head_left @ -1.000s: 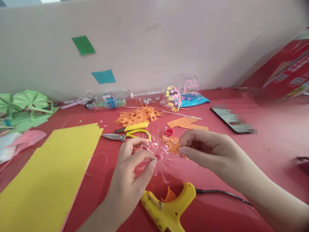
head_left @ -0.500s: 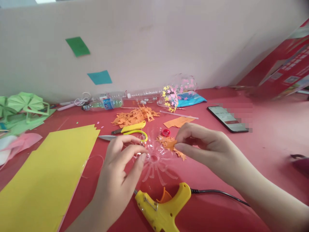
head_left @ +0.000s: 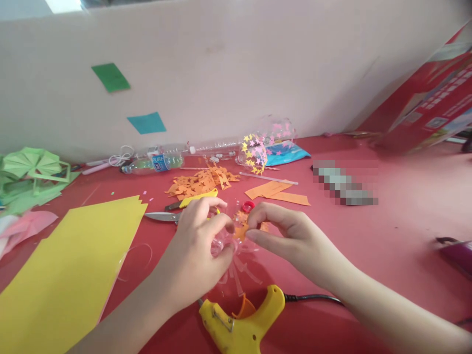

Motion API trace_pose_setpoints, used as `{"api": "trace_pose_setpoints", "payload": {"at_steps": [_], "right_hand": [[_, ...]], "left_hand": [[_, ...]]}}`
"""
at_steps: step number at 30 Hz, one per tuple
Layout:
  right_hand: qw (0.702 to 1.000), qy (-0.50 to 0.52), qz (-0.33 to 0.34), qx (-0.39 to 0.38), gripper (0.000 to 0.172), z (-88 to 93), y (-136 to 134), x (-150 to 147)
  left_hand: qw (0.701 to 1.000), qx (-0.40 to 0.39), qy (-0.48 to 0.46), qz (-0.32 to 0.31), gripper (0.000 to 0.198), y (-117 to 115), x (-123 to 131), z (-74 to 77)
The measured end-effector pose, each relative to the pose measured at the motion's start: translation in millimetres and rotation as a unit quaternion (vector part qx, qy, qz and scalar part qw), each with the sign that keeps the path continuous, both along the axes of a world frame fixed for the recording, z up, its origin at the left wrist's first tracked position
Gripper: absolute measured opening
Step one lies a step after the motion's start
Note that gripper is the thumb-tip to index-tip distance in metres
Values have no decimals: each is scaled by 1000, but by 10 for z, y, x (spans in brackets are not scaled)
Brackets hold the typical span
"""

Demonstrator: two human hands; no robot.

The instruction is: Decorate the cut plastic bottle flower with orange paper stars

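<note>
Nearest lies a yellow glue gun point(head_left: 239, 334), nozzle to the left; best keep wrists off that tip. Just beyond it, a clear plastic piece point(head_left: 236, 275) spreads its strips under the curled left hand point(head_left: 195, 250); whether those fingers grip it, I cannot tell. To the right, the right hand point(head_left: 291, 236) pinches an orange paper piece point(head_left: 241, 232) near the left fingertips. Holding it by its edge and steadying the plastic should help alignment. Farther off lie orange offcuts point(head_left: 201, 183).

From the head, my camera looks forward and down, near above the bare left hand point(head_left: 197, 248) and bare right hand point(head_left: 295, 237), across the flat red table point(head_left: 368, 241) to the whitish wall point(head_left: 239, 64).
</note>
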State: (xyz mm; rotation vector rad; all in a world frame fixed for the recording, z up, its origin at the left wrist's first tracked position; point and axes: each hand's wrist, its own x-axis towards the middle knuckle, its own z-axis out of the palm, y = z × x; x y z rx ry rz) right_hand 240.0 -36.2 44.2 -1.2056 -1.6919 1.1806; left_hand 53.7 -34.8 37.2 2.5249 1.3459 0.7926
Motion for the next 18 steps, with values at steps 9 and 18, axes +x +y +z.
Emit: {"api": "trace_pose_setpoints", "payload": {"at_steps": [9, 18], "right_hand": [[1000, -25, 6, -9, 8, -2, -28, -6], [998, -51, 16, -40, 6, -21, -61, 11]], "left_hand": [[998, 66, -14, -9, 9, -20, -16, -100], [993, -55, -105, -28, 18, -23, 10, -99]]}}
